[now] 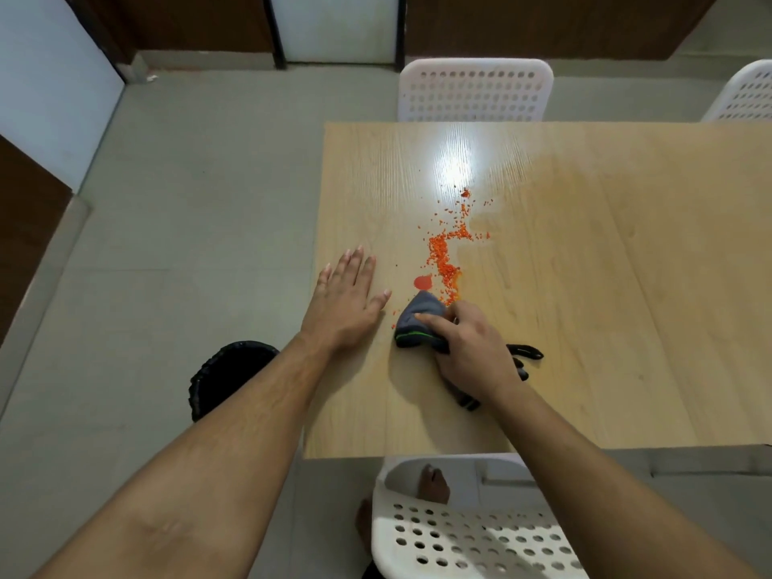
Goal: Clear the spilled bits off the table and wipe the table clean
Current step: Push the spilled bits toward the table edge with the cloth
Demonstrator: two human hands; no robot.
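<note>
Orange bits (445, 252) lie scattered in a long trail down the middle of the wooden table (605, 286), with a small orange disc (422, 281) beside the trail's near end. My right hand (472, 348) grips a grey cloth (420, 317) with a green seam, pressed on the table just below the bits. My left hand (346, 294) lies flat with fingers spread at the table's left edge, left of the cloth. Part of the cloth is hidden under my right hand.
A black waste bin (221, 378) stands on the floor left of the table, under my left forearm. White perforated chairs stand at the far side (474, 91), far right (747, 94) and near side (468, 532). A black object (526, 353) pokes out behind my right hand.
</note>
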